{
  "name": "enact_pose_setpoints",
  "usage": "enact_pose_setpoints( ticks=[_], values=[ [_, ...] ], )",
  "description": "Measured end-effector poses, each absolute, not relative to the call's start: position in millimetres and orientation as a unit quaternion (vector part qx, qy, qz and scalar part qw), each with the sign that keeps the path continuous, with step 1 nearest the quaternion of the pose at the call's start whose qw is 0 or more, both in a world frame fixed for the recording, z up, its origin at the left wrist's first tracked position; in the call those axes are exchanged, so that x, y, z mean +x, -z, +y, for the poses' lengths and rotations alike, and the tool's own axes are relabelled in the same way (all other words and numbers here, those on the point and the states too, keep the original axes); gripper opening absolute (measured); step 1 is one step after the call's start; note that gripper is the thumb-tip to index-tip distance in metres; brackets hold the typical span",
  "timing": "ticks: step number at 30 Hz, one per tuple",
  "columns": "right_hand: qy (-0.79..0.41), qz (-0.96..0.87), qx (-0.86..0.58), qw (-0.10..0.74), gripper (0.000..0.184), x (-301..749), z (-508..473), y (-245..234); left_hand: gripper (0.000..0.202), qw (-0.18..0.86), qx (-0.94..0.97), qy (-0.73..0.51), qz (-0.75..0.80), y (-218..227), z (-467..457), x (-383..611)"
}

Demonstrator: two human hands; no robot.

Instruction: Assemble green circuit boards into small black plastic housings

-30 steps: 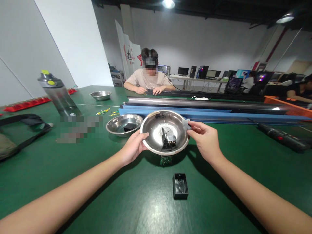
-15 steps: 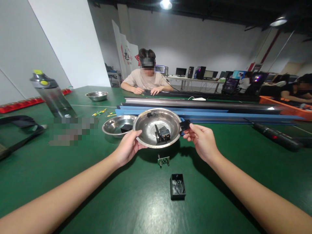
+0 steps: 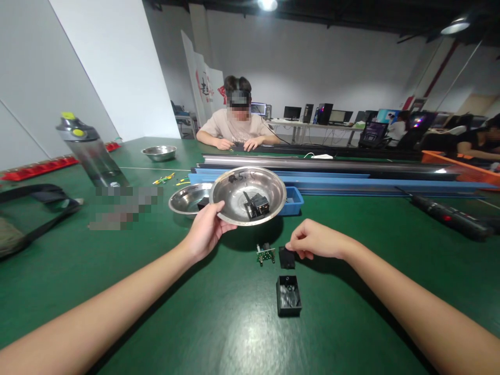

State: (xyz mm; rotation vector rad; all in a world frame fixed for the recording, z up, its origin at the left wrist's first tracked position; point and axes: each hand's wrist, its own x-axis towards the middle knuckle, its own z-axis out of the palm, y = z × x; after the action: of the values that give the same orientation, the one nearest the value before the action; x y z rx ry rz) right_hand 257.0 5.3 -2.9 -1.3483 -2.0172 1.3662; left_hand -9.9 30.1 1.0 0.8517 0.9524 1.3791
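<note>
The landmark is the open black rectangular plastic box [image 3: 289, 312], which stands on the dark green table [image 3: 219, 333] with its hollow side up. Just beyond it is a flat black rectangular plate [image 3: 287, 260], its upper edge pinched between the fingers of the right hand [image 3: 318, 238], which are closed narrow. Whether the plate rests on the table or hangs slightly above it, I cannot tell.

Beyond the box and slightly left of it, beside the plate, sits a small green circuit board [image 3: 267, 254] with metal posts. Farther beyond, and left, the left hand [image 3: 205, 232] grips the near left rim of a round, shiny steel bowl [image 3: 275, 190] raised above the table, thumb over the edge and other fingers underneath. Several black block-shaped parts [image 3: 258, 207] lie in it.

Well beyond the box, partly hidden by the raised bowl, is a blue plastic tray [image 3: 292, 209]. Far to the box's left, past the left hand, a second steel bowl [image 3: 183, 202] stands on the table.
</note>
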Motion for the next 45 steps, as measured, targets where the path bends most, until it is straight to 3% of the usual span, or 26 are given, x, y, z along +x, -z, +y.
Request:
enact_pose_setpoints(
  ticks=[2, 5, 9, 14, 16, 19, 24, 30, 45],
  values=[
    [-0.495, -0.694, -0.486, 0.191, 0.035, 256.2, 5.3, 3.7, 0.012, 0.595, 0.376, -0.583, 0.407, -0.9, 28.9, -9.3],
    [-0.564, -0.600, -0.494, 0.279, 0.032, 251.2, 4.0, 3.0, 0.014, 0.605, 0.396, -0.569, 0.392, 0.2, 27.2, -8.6],
    [-0.690, -0.470, -0.399, 0.379, 0.036, 239.7, -0.5, 2.4, 0.015, 0.614, 0.425, -0.558, 0.363, 3.6, 25.3, -7.3],
    [-0.740, -0.340, -0.400, 0.420, 0.014, 225.7, -5.9, 2.3, 0.037, 0.630, 0.494, -0.508, 0.319, 11.3, 24.7, -8.1],
    [-0.739, -0.283, -0.400, 0.463, 0.015, 222.4, -6.5, 0.2, 0.048, 0.616, 0.543, -0.477, 0.313, 14.5, 25.1, -10.4],
    [-0.714, -0.202, -0.376, 0.555, 0.021, 221.6, -5.4, -5.1, 0.057, 0.535, 0.662, -0.407, 0.331, 17.3, 24.4, -14.3],
    [-0.616, -0.109, -0.376, 0.684, 0.021, 232.6, 3.4, -9.1, 0.041, 0.311, 0.851, -0.260, 0.334, 14.6, 18.1, -14.3],
    [-0.555, -0.061, -0.418, 0.717, 0.026, 250.1, 18.4, -2.6, 0.027, 0.219, 0.912, -0.206, 0.278, 12.1, 15.9, -11.5],
    [-0.526, -0.070, -0.461, 0.711, 0.031, 276.9, 33.4, 1.4, 0.020, 0.205, 0.915, -0.210, 0.277, 9.2, 15.4, -10.6]
  ],
)
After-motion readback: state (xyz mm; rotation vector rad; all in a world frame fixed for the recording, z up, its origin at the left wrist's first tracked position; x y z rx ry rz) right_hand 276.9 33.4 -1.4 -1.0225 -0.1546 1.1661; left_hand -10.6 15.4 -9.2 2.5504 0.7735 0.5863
